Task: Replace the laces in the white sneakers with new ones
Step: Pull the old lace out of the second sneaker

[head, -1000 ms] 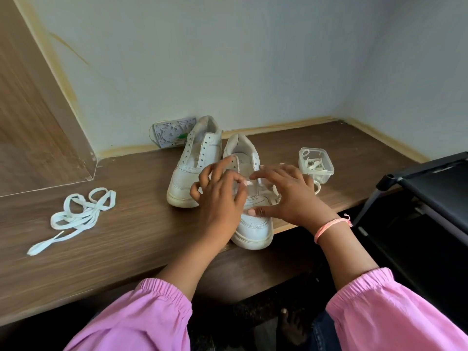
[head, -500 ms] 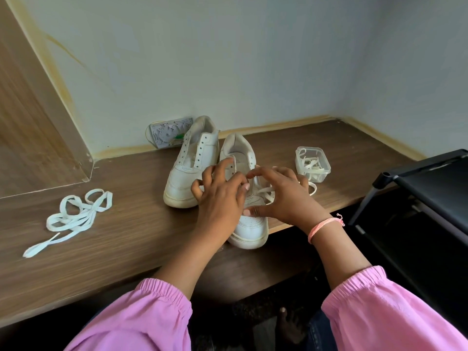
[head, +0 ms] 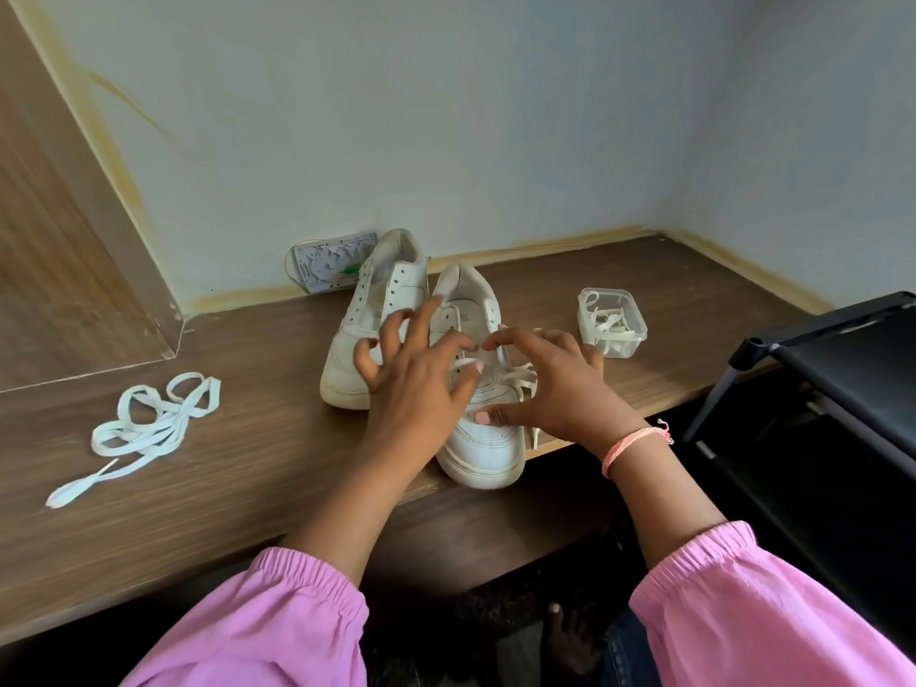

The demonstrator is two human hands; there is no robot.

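While the left hand pinches the lace, the right hand grips the sneaker

Brown wood-grain shelf carried two white sneakers at centre, side by side, toes toward 6 o'clock. Loose white lace lay at 9 o'clock. Clear plastic tub of laces sat at 2 o'clock. Patterned card leaned at 12 o'clock against wall.

No legible text anywhere.

Pink elastic-cuffed sleeves, coral thread bracelet on right wrist
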